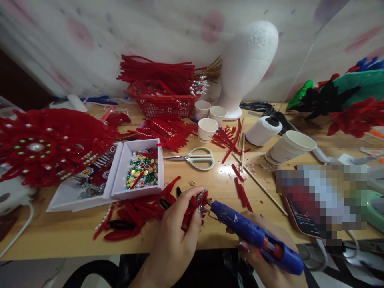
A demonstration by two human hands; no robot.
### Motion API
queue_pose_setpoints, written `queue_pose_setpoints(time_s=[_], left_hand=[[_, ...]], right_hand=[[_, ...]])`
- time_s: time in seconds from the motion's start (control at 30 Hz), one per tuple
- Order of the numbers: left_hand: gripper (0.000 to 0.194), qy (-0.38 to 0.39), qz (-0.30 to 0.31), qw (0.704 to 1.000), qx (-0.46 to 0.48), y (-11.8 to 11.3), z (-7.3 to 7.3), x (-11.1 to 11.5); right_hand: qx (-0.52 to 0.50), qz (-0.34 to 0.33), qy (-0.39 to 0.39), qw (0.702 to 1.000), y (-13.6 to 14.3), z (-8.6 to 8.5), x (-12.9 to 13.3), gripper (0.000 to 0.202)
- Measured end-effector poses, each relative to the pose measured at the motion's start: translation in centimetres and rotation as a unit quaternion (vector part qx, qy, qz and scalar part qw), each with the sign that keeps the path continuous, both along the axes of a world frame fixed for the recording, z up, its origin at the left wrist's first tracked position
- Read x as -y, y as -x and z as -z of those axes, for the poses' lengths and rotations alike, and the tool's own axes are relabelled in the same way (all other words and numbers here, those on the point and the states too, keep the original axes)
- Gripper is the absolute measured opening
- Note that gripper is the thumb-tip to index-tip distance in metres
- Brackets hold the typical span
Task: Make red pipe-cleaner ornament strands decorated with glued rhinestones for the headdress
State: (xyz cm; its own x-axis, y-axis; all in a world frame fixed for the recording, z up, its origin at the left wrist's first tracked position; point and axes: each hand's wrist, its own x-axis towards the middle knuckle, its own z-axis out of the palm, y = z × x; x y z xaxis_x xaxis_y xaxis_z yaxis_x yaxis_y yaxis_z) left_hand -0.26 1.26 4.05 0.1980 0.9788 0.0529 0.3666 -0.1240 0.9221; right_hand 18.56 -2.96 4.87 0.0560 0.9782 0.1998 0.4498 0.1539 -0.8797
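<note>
My right hand (pixel 261 244) is wrapped round a blue hot glue gun (pixel 246 228), whose nozzle points up and left. The nozzle tip meets a small red craft piece with a silvery, glittering part (pixel 201 196). That piece is pinched between the thumb and fingers of my left hand (pixel 180 224), which hide much of it. Just beyond my left fingertips lies a small yellow gem (pixel 192 183). Red velvety strips and petals (pixel 144 212) spread over the wood beside my left hand.
White boxes (pixel 160 170) of beads and gems stand at left, near a large red flower piece (pixel 36 148). Scissors (pixel 201 159), paper cups (pixel 208 130), a thread cone (pixel 264 131), a red basket (pixel 168 106) and a foam head (pixel 252 60) lie beyond. A phone (pixel 303 220) is at right.
</note>
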Motion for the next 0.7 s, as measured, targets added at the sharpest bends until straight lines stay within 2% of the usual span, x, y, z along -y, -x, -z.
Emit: queue_pose_setpoints(time_s=[0.1, 0.4, 0.7], left_hand=[[0.035, 0.004, 0.002, 1.0, 0.009, -0.04, -0.05, -0.12], [0.035, -0.073, 0.008, 0.996, -0.04, 0.32, -0.16, -0.5], [0.036, -0.047, 0.015, 0.999, -0.023, 0.15, -0.37, -0.34]], right_hand=[[0.012, -0.007, 0.021, 1.0, 0.01, 0.05, 0.21, 0.023], [0.027, -0.012, 0.047, 0.998, 0.09, 0.16, 0.49, 0.029], [0.034, -0.016, 0.024, 0.999, 0.02, 0.09, 0.27, 0.026]])
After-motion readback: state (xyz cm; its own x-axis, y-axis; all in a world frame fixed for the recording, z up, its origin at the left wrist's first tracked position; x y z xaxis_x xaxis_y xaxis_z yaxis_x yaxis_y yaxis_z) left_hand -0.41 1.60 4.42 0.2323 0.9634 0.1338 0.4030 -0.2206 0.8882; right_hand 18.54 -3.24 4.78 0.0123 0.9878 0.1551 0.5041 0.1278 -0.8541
